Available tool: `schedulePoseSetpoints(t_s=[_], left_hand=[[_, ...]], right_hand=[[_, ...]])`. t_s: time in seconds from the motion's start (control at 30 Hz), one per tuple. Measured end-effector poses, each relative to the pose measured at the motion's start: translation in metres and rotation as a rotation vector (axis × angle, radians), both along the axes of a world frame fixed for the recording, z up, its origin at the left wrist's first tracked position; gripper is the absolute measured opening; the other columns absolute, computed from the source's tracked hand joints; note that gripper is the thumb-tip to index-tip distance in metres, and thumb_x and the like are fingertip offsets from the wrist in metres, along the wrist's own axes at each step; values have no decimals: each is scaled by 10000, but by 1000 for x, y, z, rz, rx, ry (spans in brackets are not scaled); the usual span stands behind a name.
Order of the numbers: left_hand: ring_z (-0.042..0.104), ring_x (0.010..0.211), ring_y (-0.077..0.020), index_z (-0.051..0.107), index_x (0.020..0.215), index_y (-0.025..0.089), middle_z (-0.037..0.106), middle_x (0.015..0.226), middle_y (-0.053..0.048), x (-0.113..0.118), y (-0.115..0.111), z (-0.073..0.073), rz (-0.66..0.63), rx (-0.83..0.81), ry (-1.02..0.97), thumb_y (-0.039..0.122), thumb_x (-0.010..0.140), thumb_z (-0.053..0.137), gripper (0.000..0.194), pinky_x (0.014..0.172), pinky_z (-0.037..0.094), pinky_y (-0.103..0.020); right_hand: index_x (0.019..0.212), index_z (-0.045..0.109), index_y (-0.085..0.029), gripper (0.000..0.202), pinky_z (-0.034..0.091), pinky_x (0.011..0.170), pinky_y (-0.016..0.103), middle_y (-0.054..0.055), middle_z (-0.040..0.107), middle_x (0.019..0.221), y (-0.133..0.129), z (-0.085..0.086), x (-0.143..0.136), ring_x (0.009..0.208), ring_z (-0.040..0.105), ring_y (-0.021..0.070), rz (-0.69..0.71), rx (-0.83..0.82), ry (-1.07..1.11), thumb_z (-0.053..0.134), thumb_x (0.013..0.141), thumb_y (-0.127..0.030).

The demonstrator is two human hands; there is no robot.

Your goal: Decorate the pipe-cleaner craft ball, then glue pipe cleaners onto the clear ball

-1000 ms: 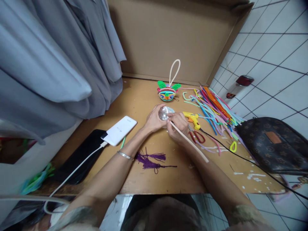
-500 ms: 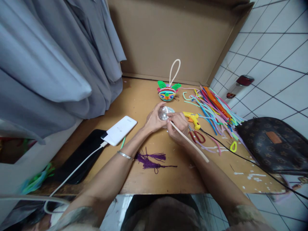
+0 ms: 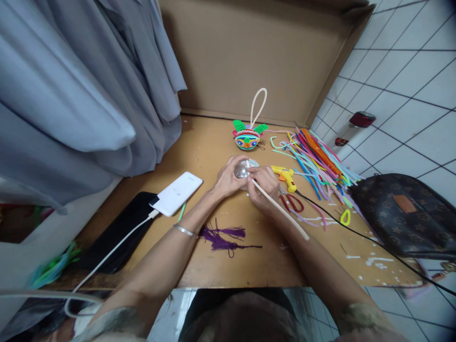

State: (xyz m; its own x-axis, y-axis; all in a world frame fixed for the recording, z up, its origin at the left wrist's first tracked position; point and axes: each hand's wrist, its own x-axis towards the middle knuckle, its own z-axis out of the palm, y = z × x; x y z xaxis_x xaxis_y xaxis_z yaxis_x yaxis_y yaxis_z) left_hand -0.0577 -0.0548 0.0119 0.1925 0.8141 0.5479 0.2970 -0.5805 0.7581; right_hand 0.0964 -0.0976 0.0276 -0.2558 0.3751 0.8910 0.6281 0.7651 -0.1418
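A clear, shiny ball (image 3: pixel 241 170) sits in my left hand (image 3: pixel 227 175), whose fingers curl round its left side. My right hand (image 3: pixel 262 186) pinches a cream pipe cleaner (image 3: pixel 280 206) against the ball's right side. One end of the pipe cleaner lies over the ball; its long free end slants down across my right forearm. Just beyond the hands stands a finished-looking colourful lion-head ornament (image 3: pixel 247 138) with green ears and a cream loop on top. A yellow glue gun (image 3: pixel 285 176) lies right of my right hand, beside red-handled scissors (image 3: pixel 292 203).
Purple tassels (image 3: pixel 223 237) lie between my forearms. On the left are a white power bank (image 3: pixel 180 192) with a cable and a black tablet-like slab (image 3: pixel 121 232). Many coloured pipe cleaners (image 3: pixel 320 156) and a dark patterned bag (image 3: pixel 399 218) occupy the right. A cardboard panel (image 3: pixel 256 57) stands behind.
My left fingers have shifted slightly on the ball, and the ball has turned a little. My right hand keeps its pinch on the pipe cleaner in nearly the same place.
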Motion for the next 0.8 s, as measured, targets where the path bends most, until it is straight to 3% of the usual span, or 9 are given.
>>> schedulePoseSetpoints(t_s=[0.23, 0.8], left_hand=[[636, 1153, -273, 597, 1202, 232, 647, 1227, -101, -1, -1, 1, -7, 2, 42, 385, 748, 724, 495, 1041, 512, -439], [626, 1168, -302, 537, 1232, 220, 605, 1269, -119, 3, -9, 2, 64, 36, 124, 349, 709, 710, 565, 1011, 534, -467]], right_hand=[[839, 592, -233, 145, 536, 780, 388, 70, 731, 882, 0, 1, 0, 887, 664, 232, 2, 0, 12, 552, 881, -101], [829, 574, -234, 158, 542, 776, 397, 75, 727, 874, 0, 0, -1, 877, 668, 231, 4, 15, 10, 537, 878, -88]])
